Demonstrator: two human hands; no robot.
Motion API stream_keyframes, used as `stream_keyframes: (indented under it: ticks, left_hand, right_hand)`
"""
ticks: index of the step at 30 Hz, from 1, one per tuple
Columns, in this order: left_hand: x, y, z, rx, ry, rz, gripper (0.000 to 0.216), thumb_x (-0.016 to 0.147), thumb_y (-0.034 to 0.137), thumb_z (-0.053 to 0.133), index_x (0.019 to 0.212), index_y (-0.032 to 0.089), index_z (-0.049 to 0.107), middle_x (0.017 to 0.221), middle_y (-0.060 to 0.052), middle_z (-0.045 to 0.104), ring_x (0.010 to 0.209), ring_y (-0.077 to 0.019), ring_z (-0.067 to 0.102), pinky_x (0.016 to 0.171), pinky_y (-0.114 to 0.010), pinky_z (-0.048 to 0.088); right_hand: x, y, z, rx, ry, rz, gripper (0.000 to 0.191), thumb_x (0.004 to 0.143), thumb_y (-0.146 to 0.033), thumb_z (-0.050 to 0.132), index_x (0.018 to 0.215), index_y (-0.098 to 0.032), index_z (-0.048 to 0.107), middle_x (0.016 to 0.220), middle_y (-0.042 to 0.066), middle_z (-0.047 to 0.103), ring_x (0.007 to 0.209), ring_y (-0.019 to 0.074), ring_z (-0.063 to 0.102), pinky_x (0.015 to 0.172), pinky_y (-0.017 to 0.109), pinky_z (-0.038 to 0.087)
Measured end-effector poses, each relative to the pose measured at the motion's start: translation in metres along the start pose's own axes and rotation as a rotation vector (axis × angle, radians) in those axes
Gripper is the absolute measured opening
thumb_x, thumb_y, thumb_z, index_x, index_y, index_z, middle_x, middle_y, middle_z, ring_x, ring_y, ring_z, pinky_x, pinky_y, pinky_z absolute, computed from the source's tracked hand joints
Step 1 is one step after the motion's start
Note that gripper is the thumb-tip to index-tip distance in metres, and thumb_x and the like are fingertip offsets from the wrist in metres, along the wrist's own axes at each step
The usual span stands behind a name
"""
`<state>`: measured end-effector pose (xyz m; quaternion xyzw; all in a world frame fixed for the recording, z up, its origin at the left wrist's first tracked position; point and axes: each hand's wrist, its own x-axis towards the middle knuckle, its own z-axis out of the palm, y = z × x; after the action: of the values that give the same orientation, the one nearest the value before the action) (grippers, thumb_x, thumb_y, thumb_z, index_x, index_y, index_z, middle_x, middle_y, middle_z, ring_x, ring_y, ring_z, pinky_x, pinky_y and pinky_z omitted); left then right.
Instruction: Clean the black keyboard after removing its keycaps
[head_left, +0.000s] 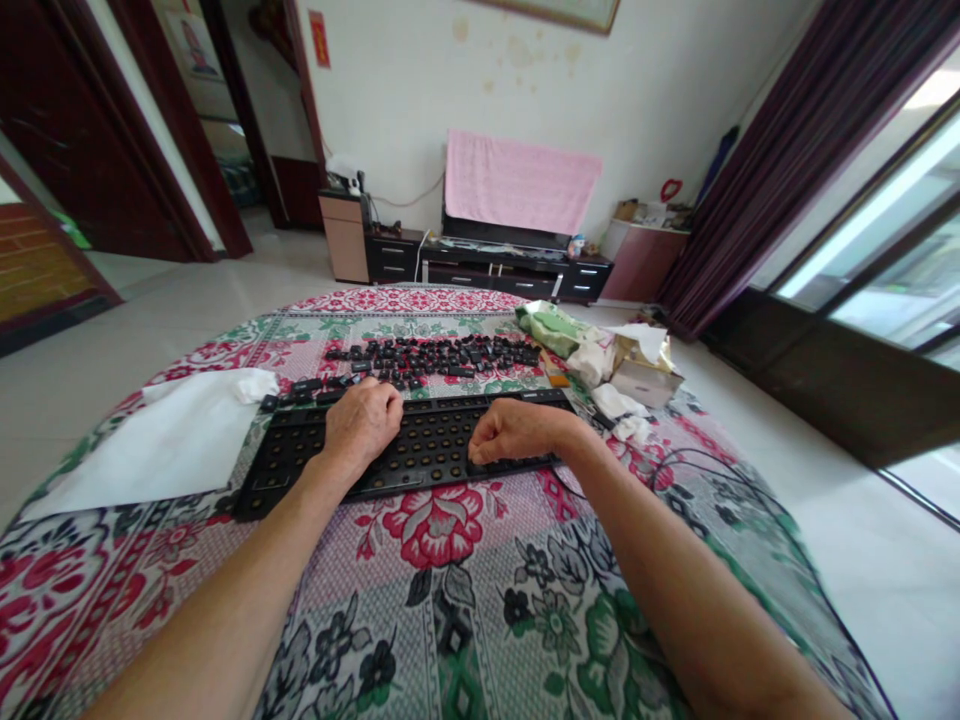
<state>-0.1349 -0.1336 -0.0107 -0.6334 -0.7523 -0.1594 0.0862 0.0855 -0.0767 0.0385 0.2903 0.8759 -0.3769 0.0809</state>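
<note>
A black keyboard [427,450] with its keycaps off lies across the patterned tablecloth, rows of small round key posts showing. My left hand [361,422] is closed over the keyboard's upper left-middle part, near the far edge; its fingertips are hidden, so what they grip does not show. Further right, my right hand [517,430] is bent down onto the key posts with its fingers pinched together. Anything between those fingertips is too small to make out. Loose black keycaps [457,355] are spread in a long heap just beyond the keyboard.
At the left lies a white sheet [161,440] with a crumpled tissue [256,385] on its corner. Green and white packaging [559,330], an opened box [645,380] and more crumpled tissue [631,430] sit at the right. A black cable [720,465] runs off the tablecloth's [465,640] right side.
</note>
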Motion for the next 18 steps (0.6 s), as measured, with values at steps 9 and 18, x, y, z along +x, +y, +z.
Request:
stream_keyframes:
  ticks: [9, 18]
  left_hand:
    - [0.0003, -0.0004, 0.0008, -0.004, -0.004, -0.002, 0.031, 0.085, 0.031, 0.037, 0.081, 0.021, 0.066, 0.086, -0.005, 0.062, 0.088, -0.0181, 0.06, 0.074, -0.026, 0.045]
    - [0.001, -0.0002, -0.0006, -0.004, -0.022, -0.002, 0.03, 0.084, 0.032, 0.037, 0.082, 0.021, 0.066, 0.087, -0.005, 0.062, 0.083, -0.0179, 0.06, 0.072, -0.026, 0.045]
  right_hand:
    - [0.0009, 0.0025, -0.0012, -0.074, 0.04, 0.003, 0.017, 0.072, -0.025, 0.058, 0.073, -0.012, 0.069, 0.056, -0.004, 0.052, 0.054, 0.0074, 0.041, 0.053, 0.02, 0.033]
    - [0.0035, -0.0037, -0.0011, -0.132, 0.036, 0.03, 0.016, 0.07, -0.025, 0.059, 0.071, -0.012, 0.069, 0.056, -0.003, 0.054, 0.054, 0.0076, 0.045, 0.051, 0.019, 0.033]
